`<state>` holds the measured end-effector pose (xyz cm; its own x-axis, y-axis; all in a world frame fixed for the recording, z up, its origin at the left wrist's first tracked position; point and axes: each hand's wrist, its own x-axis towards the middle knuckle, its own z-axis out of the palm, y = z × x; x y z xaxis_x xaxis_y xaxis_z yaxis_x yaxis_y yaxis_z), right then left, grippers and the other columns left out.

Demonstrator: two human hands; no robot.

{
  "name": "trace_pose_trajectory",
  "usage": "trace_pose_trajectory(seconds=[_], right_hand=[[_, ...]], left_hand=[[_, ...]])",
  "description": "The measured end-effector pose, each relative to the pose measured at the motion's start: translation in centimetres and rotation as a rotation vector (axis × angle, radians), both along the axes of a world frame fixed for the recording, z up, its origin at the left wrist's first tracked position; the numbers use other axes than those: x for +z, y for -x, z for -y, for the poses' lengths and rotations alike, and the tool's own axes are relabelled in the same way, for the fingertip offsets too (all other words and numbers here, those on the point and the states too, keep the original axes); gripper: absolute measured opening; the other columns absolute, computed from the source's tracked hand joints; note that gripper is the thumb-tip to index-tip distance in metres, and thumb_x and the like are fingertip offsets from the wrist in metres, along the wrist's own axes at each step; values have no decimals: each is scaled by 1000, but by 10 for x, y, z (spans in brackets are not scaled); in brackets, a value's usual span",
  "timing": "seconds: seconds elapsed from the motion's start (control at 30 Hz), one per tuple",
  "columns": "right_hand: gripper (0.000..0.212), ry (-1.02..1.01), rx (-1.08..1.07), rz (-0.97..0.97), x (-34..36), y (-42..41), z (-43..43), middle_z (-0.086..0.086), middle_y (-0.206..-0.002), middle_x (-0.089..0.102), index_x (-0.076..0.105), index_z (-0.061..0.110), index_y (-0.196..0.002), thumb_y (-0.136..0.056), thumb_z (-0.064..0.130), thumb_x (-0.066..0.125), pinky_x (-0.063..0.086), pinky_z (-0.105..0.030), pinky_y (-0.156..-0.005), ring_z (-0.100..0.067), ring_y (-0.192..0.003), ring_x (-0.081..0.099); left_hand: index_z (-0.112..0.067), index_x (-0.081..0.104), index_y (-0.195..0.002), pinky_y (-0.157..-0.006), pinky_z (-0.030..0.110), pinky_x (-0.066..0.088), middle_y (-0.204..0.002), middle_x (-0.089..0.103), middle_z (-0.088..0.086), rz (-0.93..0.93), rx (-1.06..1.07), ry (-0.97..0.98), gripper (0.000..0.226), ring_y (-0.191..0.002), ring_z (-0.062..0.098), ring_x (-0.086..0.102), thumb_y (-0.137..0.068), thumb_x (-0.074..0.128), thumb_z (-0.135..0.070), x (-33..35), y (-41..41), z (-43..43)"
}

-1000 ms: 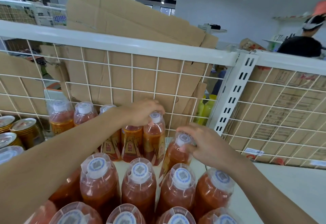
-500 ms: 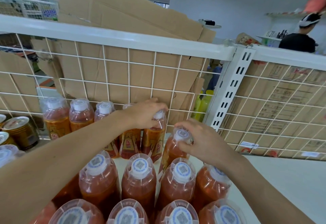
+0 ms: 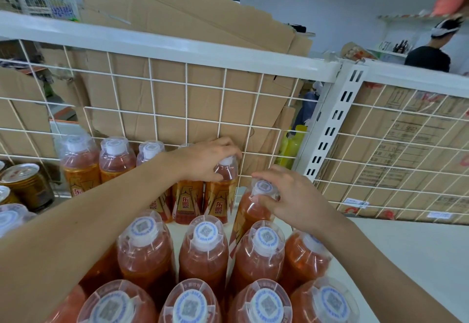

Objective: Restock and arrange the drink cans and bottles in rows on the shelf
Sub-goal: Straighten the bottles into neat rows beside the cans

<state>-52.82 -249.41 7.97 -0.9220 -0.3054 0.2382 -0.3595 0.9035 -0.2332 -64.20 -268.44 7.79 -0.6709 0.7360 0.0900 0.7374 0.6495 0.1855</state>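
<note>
- I see my left hand (image 3: 205, 160) reaching to the back of the white shelf (image 3: 406, 251), its fingers closed around the neck of an upright clear plastic bottle of orange drink with a gold label (image 3: 222, 193); the white cap shows just under my fingertips.
- That bottle stands at the right end of the back row, right by the white wire mesh backing (image 3: 177, 99).
- My right hand (image 3: 289, 197) pinches the cap of a second orange drink bottle (image 3: 250, 208), which tilts, its top leaning toward the back.
- The tilted bottle sits just right of the back row's end, in front of the mesh.
- More orange bottles with printed white caps (image 3: 205, 251) fill the near rows.
- Gold cans (image 3: 25, 185) stand at far left.
</note>
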Motion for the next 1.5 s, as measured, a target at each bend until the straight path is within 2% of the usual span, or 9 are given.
trace_pose_trajectory(seconds=[0.3, 0.53, 0.6, 0.73, 0.87, 0.97, 1.07, 1.27, 1.5], right_hand=[[43, 26, -10, -11, -2, -1, -3, 3, -116, 56, 52, 24, -128, -87, 34, 58, 41, -27, -88, -13, -103, 54], [48, -62, -8, -27, 4, -6, -4, 5, -133, 49, 45, 26, -134, -89, 39, 54, 40, -29, -90, -15, -116, 51], [48, -60, -18, -65, 9, -14, -7, 6, -135, 47, 44, 27, -135, -90, 41, 53, 41, -30, -91, -15, -118, 50], [46, 16, -24, -158, 20, -45, -13, 2, -127, 51, 48, 24, -133, -89, 40, 54, 46, -35, -90, -17, -112, 53], [42, 55, -36, -265, 26, -89, -14, 1, -126, 52, 52, 23, -129, -89, 34, 59, 46, -33, -88, -17, -112, 54], [41, 85, -49, -309, 26, -123, -12, -1, -124, 54, 55, 19, -126, -87, 30, 62, 46, -33, -86, -21, -110, 56], [40, 124, -50, -335, 20, -156, -8, -2, -123, 55, 57, 15, -123, -86, 28, 64, 47, -33, -84, -23, -108, 57], [43, 132, -40, -328, 4, -208, 8, -2, -121, 59, 58, 16, -121, -83, 35, 54, 45, -32, -82, -24, -106, 60], [40, 115, -4, -325, -7, -231, 37, -3, -124, 58, 56, 17, -123, -87, 33, 60, 44, -40, -90, -27, -111, 57]], left_hand=[[-27, 41, -130, -98, 38, 40, -132, 38, -5, -161, -40, 142, 61, -119, 15, 37, -78, 73, -24, 1, 0, -3], [-25, 30, -142, -106, 35, 31, -144, 31, -2, -135, -24, 236, 71, -131, 17, 31, -82, 68, -23, 16, -6, 0], [-23, 29, -144, -109, 34, 28, -147, 31, 0, -108, 11, 197, 70, -134, 18, 30, -85, 66, -28, 31, -16, 7], [-26, 47, -133, -103, 29, 33, -138, 45, -1, -180, 54, -47, 46, -125, 18, 44, -89, 59, -30, 52, -64, 32], [-18, 57, -125, -99, 36, 42, -128, 56, -2, -303, 120, -252, 40, -115, 18, 54, -87, 63, -25, 51, -135, 65], [-17, 58, -124, -95, 48, 46, -128, 57, 1, -357, 226, -255, 41, -114, 24, 55, -87, 62, -34, 44, -184, 90], [-16, 60, -122, -91, 53, 47, -126, 59, 4, -384, 332, -253, 52, -113, 31, 57, -84, 48, -50, 37, -231, 109], [-13, 61, -120, -94, 57, 43, -129, 56, 6, -393, 493, -177, 61, -115, 34, 54, -87, 33, -55, 10, -307, 141], [-11, 62, -117, -88, 52, 45, -121, 59, 10, -409, 596, -165, 55, -110, 37, 56, -85, 36, -47, -7, -349, 166]])
